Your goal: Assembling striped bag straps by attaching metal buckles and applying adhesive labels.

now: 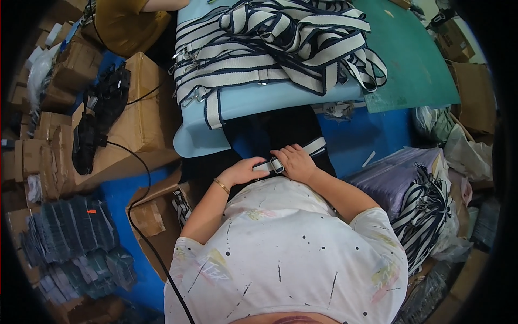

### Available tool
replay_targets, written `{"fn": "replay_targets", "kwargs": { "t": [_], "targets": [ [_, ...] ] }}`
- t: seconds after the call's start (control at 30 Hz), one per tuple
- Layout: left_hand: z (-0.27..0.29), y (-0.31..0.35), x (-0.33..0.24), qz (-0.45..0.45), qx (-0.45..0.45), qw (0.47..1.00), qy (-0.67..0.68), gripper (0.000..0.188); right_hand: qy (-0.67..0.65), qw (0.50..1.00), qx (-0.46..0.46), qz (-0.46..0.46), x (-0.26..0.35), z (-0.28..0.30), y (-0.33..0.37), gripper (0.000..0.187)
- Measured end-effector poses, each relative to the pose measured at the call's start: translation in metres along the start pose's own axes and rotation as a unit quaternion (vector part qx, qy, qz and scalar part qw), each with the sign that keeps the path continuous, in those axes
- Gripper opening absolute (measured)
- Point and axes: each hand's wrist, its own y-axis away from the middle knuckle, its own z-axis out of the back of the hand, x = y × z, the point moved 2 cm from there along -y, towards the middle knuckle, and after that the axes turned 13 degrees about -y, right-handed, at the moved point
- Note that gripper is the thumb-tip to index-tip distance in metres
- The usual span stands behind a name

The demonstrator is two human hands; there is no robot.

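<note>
Shirt (nearest cam): white shirt (pixel 286 254) w/ dark flecks, on the near side of the light-blue table (pixel 302 101).
Strap in work: white strap w/ navy edges (pixel 264 167), off table's near edge, at wearer's waist; metal buckle (pixel 277 165) on it btwn the hands; free end sticks out past R fingers, slanting up twd table.
L hand: L hand (pixel 243 171), near side of table; nearly closed, thumb + fingers pinching strap just beside buckle.
R hand: R hand (pixel 298 163), also near side of table; fingers part-bent, laid over strap by buckle; palm hidden, can't tell how firm the hold.
Risk: uneven pull could skew buckle or twist strap; R side might slip if those fingers only rest on it; free end could fold under.
Arm pose: elbows wide, forearms angled in twd table, hands almost meeting, backs up; bracelet (pixel 222 186) on L wrist.
Strap heap: loose striped straps (pixel 302 46) piled atop table, metal clips (pixel 195 95) at its L edge.
R of table: green board (pixel 415 70) adjoining; nearer, purple bundle (pixel 402 173).
L of table: carton (pixel 151 113) w/ black gear (pixel 108 97); co-worker's mustard top (pixel 127 27) farther up.
</note>
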Motion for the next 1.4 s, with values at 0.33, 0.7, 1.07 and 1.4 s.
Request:
{"fn": "replay_targets", "kwargs": {
  "t": [0.33,0.7,1.07,1.4],
  "targets": [
    [-0.020,-0.005,-0.052,-0.068,-0.295,0.905,-0.299,0.057,0.008,0.996,-0.082,-0.016,-0.001,-0.010,-0.001,0.032],
    [-0.021,-0.009,-0.052,-0.154,-0.362,0.877,-0.275,0.048,0.034,0.988,-0.114,-0.095,-0.005,-0.002,0.007,0.026],
    [-0.016,-0.041,-0.050,-0.169,-0.225,0.925,-0.253,0.065,0.036,0.991,-0.113,-0.070,-0.014,0.016,0.016,0.031],
    [-0.011,-0.044,-0.053,-0.054,-0.053,0.987,-0.145,0.061,0.002,0.997,-0.051,-0.051,-0.017,0.014,0.019,0.032]
  ]
}}
